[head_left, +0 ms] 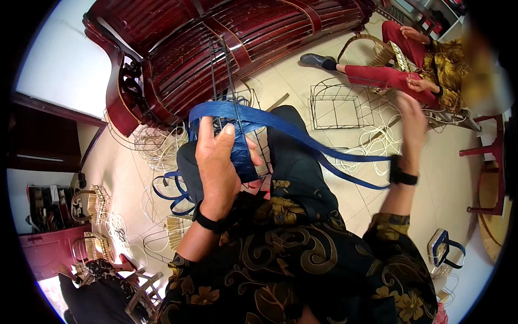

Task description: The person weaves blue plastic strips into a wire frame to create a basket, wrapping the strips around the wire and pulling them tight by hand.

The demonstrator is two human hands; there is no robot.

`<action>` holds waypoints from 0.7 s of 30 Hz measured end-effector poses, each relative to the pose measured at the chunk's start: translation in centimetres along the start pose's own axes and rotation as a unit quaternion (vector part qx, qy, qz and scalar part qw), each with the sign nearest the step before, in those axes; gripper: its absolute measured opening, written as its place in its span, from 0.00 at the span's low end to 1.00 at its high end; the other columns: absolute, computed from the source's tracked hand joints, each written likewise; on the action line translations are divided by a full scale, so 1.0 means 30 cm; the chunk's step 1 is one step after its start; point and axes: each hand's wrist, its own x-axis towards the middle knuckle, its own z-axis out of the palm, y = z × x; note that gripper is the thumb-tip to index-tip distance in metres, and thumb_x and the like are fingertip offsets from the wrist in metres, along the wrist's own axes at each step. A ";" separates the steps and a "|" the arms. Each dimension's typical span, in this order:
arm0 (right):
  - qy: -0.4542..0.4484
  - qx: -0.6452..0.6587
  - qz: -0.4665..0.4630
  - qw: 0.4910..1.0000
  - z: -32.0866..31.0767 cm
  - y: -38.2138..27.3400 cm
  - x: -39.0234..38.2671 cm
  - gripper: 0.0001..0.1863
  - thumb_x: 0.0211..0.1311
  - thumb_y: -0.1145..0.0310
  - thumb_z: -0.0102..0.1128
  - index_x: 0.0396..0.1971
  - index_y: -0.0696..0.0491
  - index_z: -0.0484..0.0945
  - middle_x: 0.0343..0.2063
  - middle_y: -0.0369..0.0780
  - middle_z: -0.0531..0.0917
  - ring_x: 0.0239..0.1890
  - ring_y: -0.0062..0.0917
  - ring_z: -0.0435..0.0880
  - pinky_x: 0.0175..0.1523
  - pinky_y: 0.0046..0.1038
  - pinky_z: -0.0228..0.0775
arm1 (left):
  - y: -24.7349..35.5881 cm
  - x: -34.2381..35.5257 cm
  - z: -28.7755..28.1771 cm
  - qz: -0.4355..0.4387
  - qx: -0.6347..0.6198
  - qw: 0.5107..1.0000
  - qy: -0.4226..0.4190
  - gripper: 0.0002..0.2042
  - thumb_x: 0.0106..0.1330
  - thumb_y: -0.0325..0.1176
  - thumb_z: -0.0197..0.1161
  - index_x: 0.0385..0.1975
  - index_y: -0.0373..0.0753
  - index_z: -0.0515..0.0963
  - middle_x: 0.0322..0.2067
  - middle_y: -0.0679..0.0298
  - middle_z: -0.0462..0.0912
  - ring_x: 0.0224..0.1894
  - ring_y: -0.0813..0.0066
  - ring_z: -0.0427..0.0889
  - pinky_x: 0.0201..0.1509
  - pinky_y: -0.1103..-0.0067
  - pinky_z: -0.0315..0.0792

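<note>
My left hand (216,159) is closed round a partly woven wire-frame basket (243,162) between my knees, its thumb near the top and its fingers bent over the blue weave. A wide blue strip (286,131) loops over the frame and runs right in two lengths toward my right wrist. My right hand (413,121) is raised far out to the right and smeared by motion, so its fingers and any hold on the strip cannot be made out. Looser blue strips (175,189) hang on the left, beside my leg.
A dark red wooden bench (183,65) stands ahead. On the tiled floor lie a bare wire basket frame (335,108) and coils of pale cane (156,146). A seated person (377,78) with a basket is at far right, another (97,291) at lower left. A blue-rimmed basket (443,249) sits right.
</note>
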 end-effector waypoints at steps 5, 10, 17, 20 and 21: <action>-0.400 0.214 -0.169 0.875 0.441 -0.516 -0.124 0.12 0.61 0.70 0.60 0.42 0.59 0.81 0.38 0.37 0.83 0.45 0.20 0.79 0.53 0.23 0.69 | -0.005 0.005 0.000 -0.003 -0.010 1.000 -0.007 0.08 0.71 0.26 0.44 0.47 0.34 0.64 0.23 0.55 0.77 0.15 0.69 0.77 0.20 0.78 0.74; -0.496 0.279 -0.036 0.821 0.552 -0.602 -0.169 0.09 0.63 0.68 0.60 0.36 0.58 0.81 0.33 0.32 0.80 0.37 0.15 0.76 0.43 0.21 0.68 | -0.010 0.001 -0.025 -0.004 -0.015 1.000 0.010 0.09 0.72 0.27 0.45 0.50 0.35 0.63 0.25 0.55 0.78 0.16 0.69 0.77 0.20 0.78 0.75; -0.200 0.137 -0.061 0.968 0.250 -0.121 -0.012 0.12 0.67 0.62 0.53 0.37 0.56 0.78 0.31 0.32 0.77 0.32 0.17 0.72 0.39 0.22 0.66 | 0.017 -0.007 -0.045 -0.008 -0.008 1.000 0.001 0.11 0.73 0.29 0.45 0.52 0.35 0.63 0.24 0.56 0.77 0.17 0.71 0.78 0.23 0.79 0.75; 0.017 -0.119 0.007 0.993 -0.223 0.371 0.079 0.16 0.68 0.58 0.51 0.39 0.57 0.80 0.36 0.39 0.80 0.38 0.27 0.77 0.44 0.29 0.69 | 0.016 0.000 -0.052 -0.029 -0.013 0.999 -0.006 0.13 0.73 0.29 0.45 0.54 0.35 0.61 0.24 0.56 0.77 0.17 0.71 0.78 0.23 0.80 0.75; 0.081 -0.293 0.047 0.952 -0.463 0.563 0.069 0.18 0.68 0.57 0.50 0.40 0.57 0.80 0.38 0.41 0.82 0.40 0.30 0.79 0.45 0.32 0.71 | 0.015 0.005 -0.052 -0.030 -0.017 0.999 -0.008 0.12 0.73 0.30 0.45 0.52 0.35 0.62 0.24 0.55 0.77 0.17 0.70 0.78 0.22 0.79 0.75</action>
